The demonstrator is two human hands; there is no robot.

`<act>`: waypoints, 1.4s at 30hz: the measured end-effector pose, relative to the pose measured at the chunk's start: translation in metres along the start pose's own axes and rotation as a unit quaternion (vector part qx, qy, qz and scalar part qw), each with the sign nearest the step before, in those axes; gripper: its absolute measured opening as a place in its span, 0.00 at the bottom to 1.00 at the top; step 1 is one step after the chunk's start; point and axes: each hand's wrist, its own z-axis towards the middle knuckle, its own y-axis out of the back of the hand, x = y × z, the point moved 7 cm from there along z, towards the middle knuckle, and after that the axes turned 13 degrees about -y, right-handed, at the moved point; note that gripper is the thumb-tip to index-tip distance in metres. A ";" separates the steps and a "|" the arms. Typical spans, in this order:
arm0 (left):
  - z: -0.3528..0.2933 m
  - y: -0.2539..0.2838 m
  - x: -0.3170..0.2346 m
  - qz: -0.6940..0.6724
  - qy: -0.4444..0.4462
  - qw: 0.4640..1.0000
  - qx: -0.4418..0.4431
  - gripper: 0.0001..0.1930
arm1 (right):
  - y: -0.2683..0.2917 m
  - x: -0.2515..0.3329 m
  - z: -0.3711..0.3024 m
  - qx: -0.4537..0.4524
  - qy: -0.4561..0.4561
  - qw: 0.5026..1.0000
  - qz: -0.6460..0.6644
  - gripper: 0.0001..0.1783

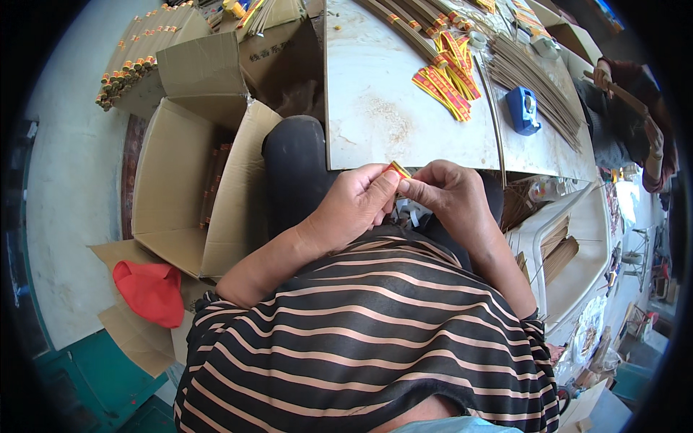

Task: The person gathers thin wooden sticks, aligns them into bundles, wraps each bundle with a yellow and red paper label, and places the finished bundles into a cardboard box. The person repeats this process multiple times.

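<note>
Close to the table's front edge, above my lap, my left hand is closed round a small red and yellow paper strip. The thumb and fingers of my right hand pinch the same strip at its right end. Whether the strip wraps round anything is hidden by my fingers. On the table ahead lies a fanned pile of similar red and yellow strips. Bundles of thin brown sticks with red and yellow bands rest beside the pile.
A blue tape dispenser stands on the table near loose brown sticks. An open cardboard box holding banded bundles is at my left, with a red cloth nearby. A white bin sits right; another person's hand is far right.
</note>
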 end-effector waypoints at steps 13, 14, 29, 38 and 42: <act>0.002 0.010 0.003 -0.135 0.034 0.989 -0.041 0.19 | -0.009 -0.016 0.007 0.164 0.010 0.958 0.236 0.24; 0.002 0.009 0.004 -0.150 0.038 0.987 -0.039 0.19 | -0.013 -0.015 0.008 0.169 0.011 0.954 0.247 0.25; 0.007 -0.004 0.005 -0.301 0.070 0.950 0.038 0.34 | -0.018 -0.008 0.013 0.168 0.169 0.928 0.285 0.08; 0.011 -0.012 0.002 -0.378 0.086 0.915 0.111 0.41 | -0.015 -0.002 0.018 0.170 0.254 0.921 0.243 0.06; 0.009 -0.011 0.002 -0.387 0.086 0.912 0.104 0.41 | -0.016 -0.001 0.015 0.175 0.234 0.922 0.253 0.06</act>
